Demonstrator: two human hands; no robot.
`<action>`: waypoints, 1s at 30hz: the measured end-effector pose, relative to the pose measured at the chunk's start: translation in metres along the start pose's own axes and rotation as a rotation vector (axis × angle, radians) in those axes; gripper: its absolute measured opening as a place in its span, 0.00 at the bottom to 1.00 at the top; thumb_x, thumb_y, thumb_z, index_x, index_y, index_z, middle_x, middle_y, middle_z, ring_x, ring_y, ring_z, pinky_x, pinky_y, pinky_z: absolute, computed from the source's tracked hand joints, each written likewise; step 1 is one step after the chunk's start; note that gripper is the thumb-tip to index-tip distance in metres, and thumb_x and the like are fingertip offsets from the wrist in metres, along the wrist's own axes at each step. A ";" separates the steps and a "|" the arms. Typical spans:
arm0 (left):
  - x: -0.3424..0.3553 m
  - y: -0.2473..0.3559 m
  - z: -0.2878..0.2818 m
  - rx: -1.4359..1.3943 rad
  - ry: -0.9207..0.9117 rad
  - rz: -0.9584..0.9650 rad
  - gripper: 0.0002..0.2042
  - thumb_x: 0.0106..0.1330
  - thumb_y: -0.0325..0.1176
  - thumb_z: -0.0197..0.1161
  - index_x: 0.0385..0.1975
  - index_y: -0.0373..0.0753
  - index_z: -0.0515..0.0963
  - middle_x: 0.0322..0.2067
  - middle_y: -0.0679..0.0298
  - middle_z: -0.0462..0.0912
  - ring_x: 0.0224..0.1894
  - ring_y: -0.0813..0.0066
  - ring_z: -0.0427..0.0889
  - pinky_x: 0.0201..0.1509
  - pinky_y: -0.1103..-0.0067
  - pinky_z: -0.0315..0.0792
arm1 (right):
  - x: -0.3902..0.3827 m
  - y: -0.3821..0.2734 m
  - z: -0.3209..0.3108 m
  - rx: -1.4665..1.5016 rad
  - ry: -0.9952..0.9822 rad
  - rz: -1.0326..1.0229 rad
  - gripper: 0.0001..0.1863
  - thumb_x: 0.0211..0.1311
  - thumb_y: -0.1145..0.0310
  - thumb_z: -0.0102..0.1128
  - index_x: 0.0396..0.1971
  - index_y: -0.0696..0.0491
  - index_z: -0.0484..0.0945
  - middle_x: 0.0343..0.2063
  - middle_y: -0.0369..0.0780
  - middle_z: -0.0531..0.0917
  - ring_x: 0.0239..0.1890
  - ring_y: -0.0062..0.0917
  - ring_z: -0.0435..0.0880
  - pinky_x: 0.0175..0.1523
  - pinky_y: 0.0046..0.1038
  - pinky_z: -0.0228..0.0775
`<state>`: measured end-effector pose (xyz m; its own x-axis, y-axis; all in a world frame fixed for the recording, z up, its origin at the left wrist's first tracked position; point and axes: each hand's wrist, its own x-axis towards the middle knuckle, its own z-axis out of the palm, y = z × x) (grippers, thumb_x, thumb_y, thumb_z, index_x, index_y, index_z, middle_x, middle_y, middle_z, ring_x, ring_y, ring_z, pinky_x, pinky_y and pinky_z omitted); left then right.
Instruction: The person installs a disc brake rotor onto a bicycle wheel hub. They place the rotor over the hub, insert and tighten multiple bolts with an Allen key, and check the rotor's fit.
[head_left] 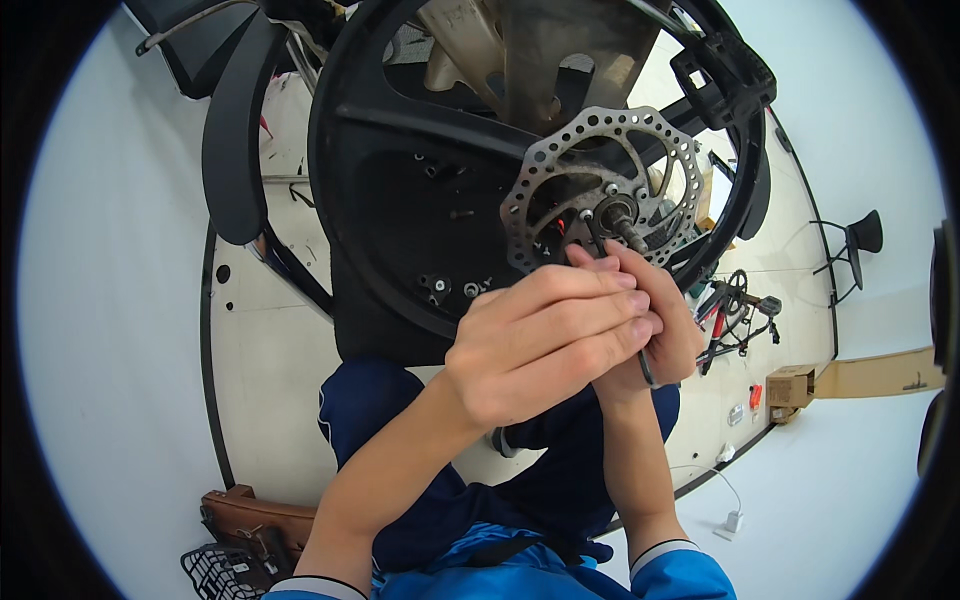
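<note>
A perforated metal brake disc (518,212) is fixed at the hub of a black spoked wheel (335,200), with the threaded axle (624,224) sticking up from its middle. My left hand (550,335) and my right hand (668,310) are both closed around a dark hex key (597,238), their fingers overlapping. One end of the key meets a bolt on the disc just left of the axle; the other end shows below my right hand. The key's middle is hidden by my fingers.
The wheel rests on a black chair with an armrest (235,140). Loose bolts (475,288) and a small black part (435,287) lie within the rim. To the right are a bicycle (735,310), a cardboard box (790,386) and another chair (862,240). A black basket (215,570) sits lower left.
</note>
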<state>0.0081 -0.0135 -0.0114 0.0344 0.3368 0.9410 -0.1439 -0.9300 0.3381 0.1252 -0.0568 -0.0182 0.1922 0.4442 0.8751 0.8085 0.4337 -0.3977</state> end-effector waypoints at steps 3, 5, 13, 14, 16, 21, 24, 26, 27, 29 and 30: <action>0.002 0.001 -0.001 0.028 0.016 -0.015 0.14 0.46 0.19 0.81 0.34 0.34 0.86 0.36 0.59 0.90 0.41 0.62 0.90 0.44 0.76 0.86 | 0.007 0.006 -0.003 0.044 -0.074 0.016 0.15 0.66 0.66 0.67 0.41 0.65 0.87 0.31 0.46 0.90 0.31 0.30 0.91 0.37 0.23 0.82; 0.002 0.001 -0.002 0.025 0.024 -0.044 0.14 0.47 0.18 0.79 0.35 0.35 0.87 0.37 0.59 0.90 0.41 0.63 0.90 0.46 0.76 0.86 | 0.005 0.011 -0.002 0.052 -0.098 -0.011 0.20 0.70 0.60 0.62 0.44 0.64 0.88 0.24 0.43 0.86 0.25 0.25 0.86 0.31 0.21 0.77; 0.003 0.004 -0.009 0.087 -0.133 -0.012 0.13 0.52 0.15 0.73 0.38 0.33 0.89 0.36 0.58 0.90 0.42 0.63 0.89 0.52 0.72 0.86 | 0.010 0.006 -0.011 0.057 -0.172 -0.019 0.17 0.58 0.75 0.67 0.48 0.62 0.88 0.18 0.36 0.79 0.17 0.19 0.77 0.24 0.19 0.67; 0.004 0.004 -0.010 0.091 -0.109 -0.024 0.13 0.51 0.16 0.74 0.37 0.33 0.89 0.36 0.58 0.90 0.42 0.63 0.89 0.51 0.72 0.87 | 0.010 0.004 -0.008 0.051 -0.126 -0.017 0.17 0.58 0.76 0.67 0.48 0.62 0.88 0.18 0.37 0.80 0.18 0.19 0.78 0.25 0.18 0.68; 0.005 0.004 -0.012 0.098 -0.060 -0.045 0.12 0.51 0.17 0.76 0.37 0.33 0.88 0.35 0.58 0.90 0.42 0.63 0.89 0.51 0.72 0.87 | 0.010 0.003 -0.003 0.059 -0.064 -0.043 0.16 0.57 0.76 0.69 0.46 0.63 0.88 0.21 0.40 0.84 0.19 0.20 0.81 0.27 0.18 0.71; 0.006 0.000 -0.006 0.089 0.029 -0.025 0.13 0.50 0.23 0.80 0.36 0.34 0.87 0.34 0.60 0.89 0.42 0.62 0.89 0.48 0.73 0.86 | 0.008 0.006 0.001 0.073 -0.034 -0.095 0.13 0.57 0.75 0.68 0.41 0.66 0.87 0.26 0.44 0.88 0.19 0.23 0.83 0.27 0.20 0.74; 0.006 0.001 -0.004 0.095 -0.009 -0.020 0.14 0.50 0.27 0.80 0.38 0.34 0.89 0.36 0.60 0.90 0.44 0.63 0.89 0.51 0.72 0.86 | 0.008 0.008 -0.005 0.117 -0.111 -0.089 0.13 0.57 0.75 0.67 0.40 0.67 0.87 0.27 0.45 0.89 0.18 0.23 0.83 0.26 0.20 0.75; 0.004 0.001 -0.010 0.094 -0.108 0.010 0.15 0.49 0.27 0.79 0.39 0.34 0.89 0.38 0.59 0.90 0.45 0.63 0.89 0.52 0.72 0.86 | 0.009 0.009 -0.003 0.164 -0.100 -0.082 0.14 0.55 0.76 0.68 0.41 0.68 0.87 0.26 0.45 0.89 0.18 0.23 0.83 0.27 0.20 0.74; 0.003 0.002 -0.013 0.092 -0.158 0.025 0.15 0.49 0.27 0.79 0.39 0.34 0.89 0.38 0.58 0.90 0.46 0.63 0.89 0.53 0.72 0.86 | 0.010 0.010 -0.002 0.189 -0.094 -0.078 0.15 0.54 0.77 0.68 0.41 0.68 0.87 0.26 0.45 0.89 0.19 0.22 0.83 0.27 0.20 0.74; 0.005 0.007 -0.017 0.116 -0.153 -0.025 0.14 0.49 0.24 0.79 0.37 0.34 0.89 0.39 0.56 0.91 0.44 0.64 0.90 0.52 0.72 0.86 | 0.011 0.002 -0.001 0.100 -0.093 -0.042 0.15 0.52 0.79 0.70 0.42 0.66 0.87 0.23 0.43 0.87 0.19 0.22 0.83 0.27 0.19 0.74; 0.004 0.007 -0.018 0.137 -0.128 -0.033 0.14 0.48 0.23 0.79 0.37 0.33 0.89 0.38 0.56 0.91 0.43 0.64 0.90 0.51 0.72 0.86 | 0.011 -0.003 -0.001 0.037 -0.090 -0.009 0.16 0.50 0.81 0.71 0.42 0.66 0.88 0.22 0.42 0.86 0.20 0.21 0.83 0.28 0.19 0.74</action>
<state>-0.0102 -0.0165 -0.0055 0.1639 0.3542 0.9207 -0.0050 -0.9330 0.3599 0.1249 -0.0538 -0.0070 0.1329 0.5076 0.8513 0.7885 0.4662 -0.4011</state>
